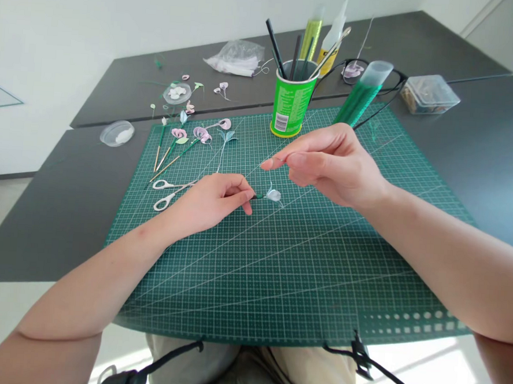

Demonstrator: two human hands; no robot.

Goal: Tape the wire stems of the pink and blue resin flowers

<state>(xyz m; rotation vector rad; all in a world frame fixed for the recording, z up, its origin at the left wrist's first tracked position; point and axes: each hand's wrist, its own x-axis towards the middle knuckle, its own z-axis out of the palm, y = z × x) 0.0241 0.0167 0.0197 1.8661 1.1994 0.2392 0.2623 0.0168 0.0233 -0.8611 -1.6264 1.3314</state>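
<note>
My left hand [223,204] pinches the green-wrapped stem of a small artificial flower [273,195] just above the cutting mat. Its pale blue-white petals point right, and fine strands stick out around them. Up and to the right of the flower, my right hand [332,165] is closed in a pinch. Something thin shows at its fingertips, too fine to name. Under my left wrist lies a pair of white-handled scissors [164,201], blades partly hidden. A light blue flower on a pale stem [228,136] rests behind my left hand.
Pink and lilac flowers on sticks [179,134] lie on the green cutting mat [252,261] at left. Behind stand a green cup of tools [290,104], a tube of green material [362,94] and a glue bottle [330,46]. Eyeglasses [396,79] and a clear box [431,95] lie right.
</note>
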